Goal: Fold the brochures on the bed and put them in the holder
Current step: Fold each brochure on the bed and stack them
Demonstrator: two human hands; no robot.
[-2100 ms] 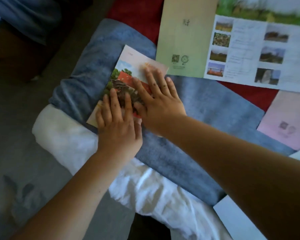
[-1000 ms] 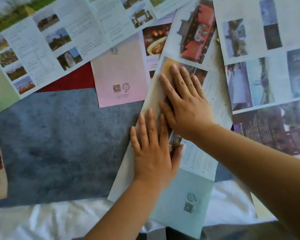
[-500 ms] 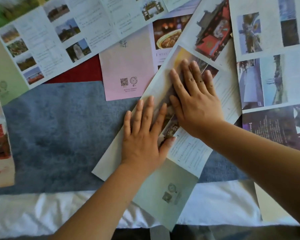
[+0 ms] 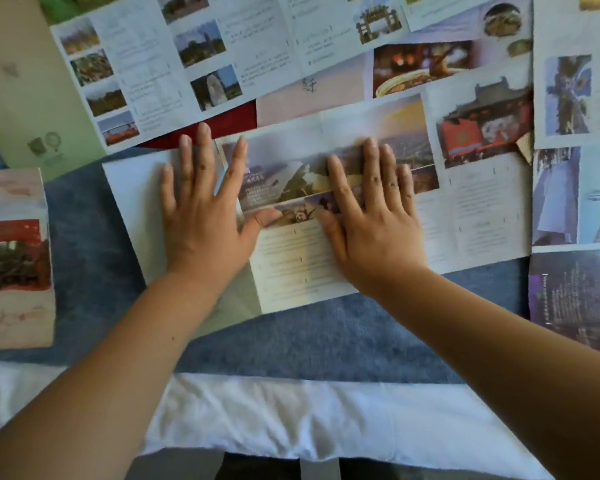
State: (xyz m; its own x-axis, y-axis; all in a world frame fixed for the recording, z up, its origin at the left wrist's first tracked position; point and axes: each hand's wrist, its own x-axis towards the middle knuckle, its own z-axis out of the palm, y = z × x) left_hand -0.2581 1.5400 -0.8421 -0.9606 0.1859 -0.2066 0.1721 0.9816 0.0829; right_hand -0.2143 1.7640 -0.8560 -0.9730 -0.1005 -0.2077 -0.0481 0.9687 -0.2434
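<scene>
A wide brochure (image 4: pixel 291 216) lies flat on the bed (image 4: pixel 326 334), its left panel folded over; a folded brochure (image 4: pixel 14 258) lies left.

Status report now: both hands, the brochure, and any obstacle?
Left hand and right hand flat, open, pressing. Unfolded brochure under both, on blue blanket, not folded yet. Other brochures overlap its far edge; folded brochure lies apart, left. Holder not visible.
</scene>
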